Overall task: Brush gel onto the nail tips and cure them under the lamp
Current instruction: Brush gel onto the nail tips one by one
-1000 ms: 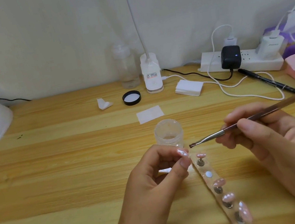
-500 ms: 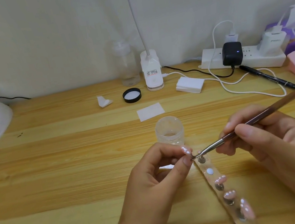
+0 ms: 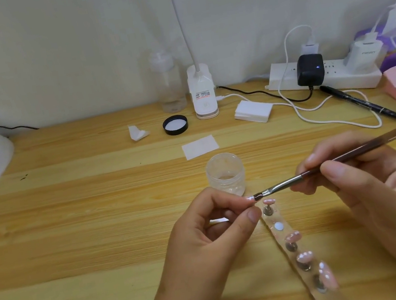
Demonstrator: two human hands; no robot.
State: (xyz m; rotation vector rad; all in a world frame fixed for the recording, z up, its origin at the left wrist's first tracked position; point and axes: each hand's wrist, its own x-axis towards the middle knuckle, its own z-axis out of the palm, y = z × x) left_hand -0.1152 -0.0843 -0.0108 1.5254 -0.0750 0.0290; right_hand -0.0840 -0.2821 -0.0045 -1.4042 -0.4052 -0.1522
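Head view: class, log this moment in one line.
left hand pinches nail tip | right hand holds brush | bristles on tip | jar open

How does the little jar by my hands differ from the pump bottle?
The jar is short, wide and open-topped; the pump bottle is tall, narrow and closed by its pump head. The jar stands forward on the desk; the pump bottle stands by the wall. Both are clear plastic, upright.

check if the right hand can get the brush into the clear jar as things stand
Probably yes: the right hand holds the brush, its bristles at the nail tip the left hand pinches; the lidless jar stands just beyond, nothing between.
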